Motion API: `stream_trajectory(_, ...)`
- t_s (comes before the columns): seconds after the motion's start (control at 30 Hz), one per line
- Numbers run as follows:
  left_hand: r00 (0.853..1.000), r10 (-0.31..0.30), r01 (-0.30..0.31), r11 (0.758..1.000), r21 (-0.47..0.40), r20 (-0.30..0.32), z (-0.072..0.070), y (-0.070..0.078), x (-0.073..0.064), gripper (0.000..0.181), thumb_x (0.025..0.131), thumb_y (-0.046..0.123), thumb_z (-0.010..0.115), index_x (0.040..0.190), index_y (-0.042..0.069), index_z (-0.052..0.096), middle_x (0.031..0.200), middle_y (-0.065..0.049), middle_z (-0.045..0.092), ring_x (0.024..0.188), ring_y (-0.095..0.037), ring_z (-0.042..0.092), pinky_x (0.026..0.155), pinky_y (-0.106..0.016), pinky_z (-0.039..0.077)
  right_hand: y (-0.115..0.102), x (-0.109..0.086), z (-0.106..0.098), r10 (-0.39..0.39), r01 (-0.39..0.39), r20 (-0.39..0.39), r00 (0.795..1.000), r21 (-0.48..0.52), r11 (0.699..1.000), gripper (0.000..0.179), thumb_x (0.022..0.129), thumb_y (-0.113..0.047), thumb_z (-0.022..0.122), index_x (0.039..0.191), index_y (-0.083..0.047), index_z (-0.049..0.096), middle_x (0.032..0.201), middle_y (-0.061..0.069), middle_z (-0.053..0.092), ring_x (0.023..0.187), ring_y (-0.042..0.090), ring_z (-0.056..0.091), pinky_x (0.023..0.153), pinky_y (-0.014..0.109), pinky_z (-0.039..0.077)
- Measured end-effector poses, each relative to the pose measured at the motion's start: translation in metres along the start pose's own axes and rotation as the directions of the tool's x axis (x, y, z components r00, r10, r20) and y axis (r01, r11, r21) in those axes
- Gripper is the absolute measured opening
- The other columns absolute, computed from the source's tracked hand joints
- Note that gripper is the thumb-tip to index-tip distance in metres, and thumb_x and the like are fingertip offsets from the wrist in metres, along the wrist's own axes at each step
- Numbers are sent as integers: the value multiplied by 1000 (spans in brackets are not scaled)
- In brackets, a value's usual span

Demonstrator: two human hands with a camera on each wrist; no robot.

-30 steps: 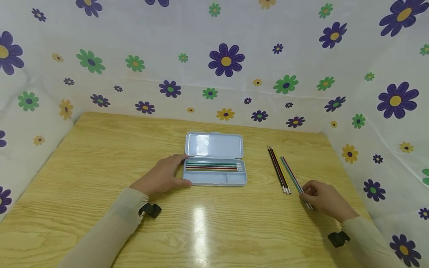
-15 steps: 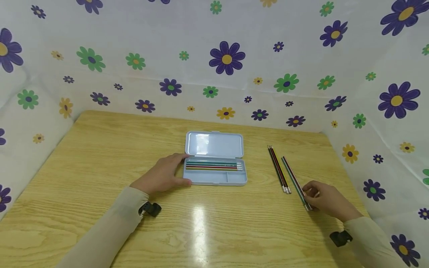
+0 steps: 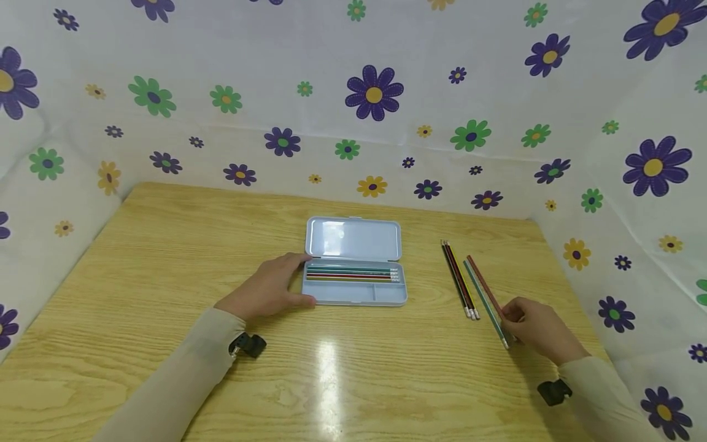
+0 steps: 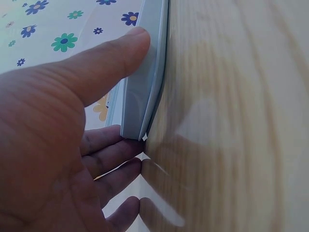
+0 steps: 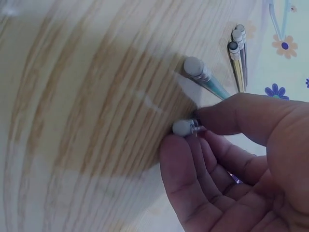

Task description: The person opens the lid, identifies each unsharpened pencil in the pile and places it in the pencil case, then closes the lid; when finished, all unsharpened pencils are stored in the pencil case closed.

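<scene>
A light blue pencil case (image 3: 339, 294) lies with its lid raised back, and several striped pencils (image 3: 348, 274) fill its rear compartment. My left hand (image 3: 267, 288) holds the case's left end, thumb at the front corner and fingers at the hinge side. In the left wrist view the thumb (image 4: 125, 50) lies along the case wall (image 4: 140, 96). To the right, my right hand (image 3: 538, 325) pinches a reddish pencil (image 3: 486, 283) near its eraser end. Its white eraser (image 5: 182, 127) pokes out between thumb and finger. A green pencil (image 3: 486, 301) lies just left of it on the table.
Three dark and yellow pencils (image 3: 460, 282) lie together between the case and the green pencil. The wooden table (image 3: 182, 245) meets a flower-printed cloth (image 3: 315, 116) at the back and both sides. The case's front compartments (image 3: 389, 293) hold nothing visible.
The two pencils at my right hand have come apart: the reddish one has shifted right in my fingers, leaving the green one beside it. The left hand and case have stayed put.
</scene>
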State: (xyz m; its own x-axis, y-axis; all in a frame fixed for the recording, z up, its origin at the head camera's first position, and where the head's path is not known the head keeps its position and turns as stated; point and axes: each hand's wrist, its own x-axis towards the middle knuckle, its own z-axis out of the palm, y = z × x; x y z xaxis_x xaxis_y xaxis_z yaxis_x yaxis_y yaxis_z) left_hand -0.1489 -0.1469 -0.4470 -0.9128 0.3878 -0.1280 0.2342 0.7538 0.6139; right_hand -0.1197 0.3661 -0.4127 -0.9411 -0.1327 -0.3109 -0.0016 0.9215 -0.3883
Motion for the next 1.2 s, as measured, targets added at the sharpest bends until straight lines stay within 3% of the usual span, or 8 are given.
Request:
stream_trajectory(0.33,1000,14,-14,1000,5,-8,2,-3,1,101,83,54,83,160,10,35,163,-14,39,150,-38,35,123,-56,30,1,-1,0,-23,21,-114,993,-16,1000,21,99,-11,65,112,5,64,95,11,70,76,19,63,62,34,53)
stream_trajectory(0.67,1000,18,-18,1000,5,1,-2,-4,4,100,83,53,83,160,10,36,162,-13,41,150,-37,36,123,-55,31,-16,2,-1,-139,114,-293,946,-101,988,21,99,-11,65,115,2,69,96,10,73,84,26,67,72,48,56)
stream_trajectory(0.83,1000,20,-20,1000,-1,3,-2,-4,4,99,84,53,83,160,10,36,162,-13,41,150,-37,36,123,-54,31,-31,1,-1,-210,171,-352,912,-138,976,21,98,-8,66,116,-1,72,98,10,72,84,27,68,71,49,58)
stream_trajectory(1.1,1000,20,-20,1000,-12,4,-2,-5,4,98,84,54,82,160,11,36,162,-12,40,151,-36,35,123,-55,30,-48,4,5,-355,279,-459,814,-227,933,20,96,1,68,115,-3,74,97,9,69,80,25,67,67,45,58)
stream_trajectory(1.2,1000,20,-20,1000,-10,3,-2,-4,4,98,85,53,82,160,11,36,163,-12,40,151,-37,35,123,-55,29,-55,5,7,-378,300,-468,799,-235,925,21,98,1,67,116,-4,75,100,10,70,79,23,66,65,43,56)
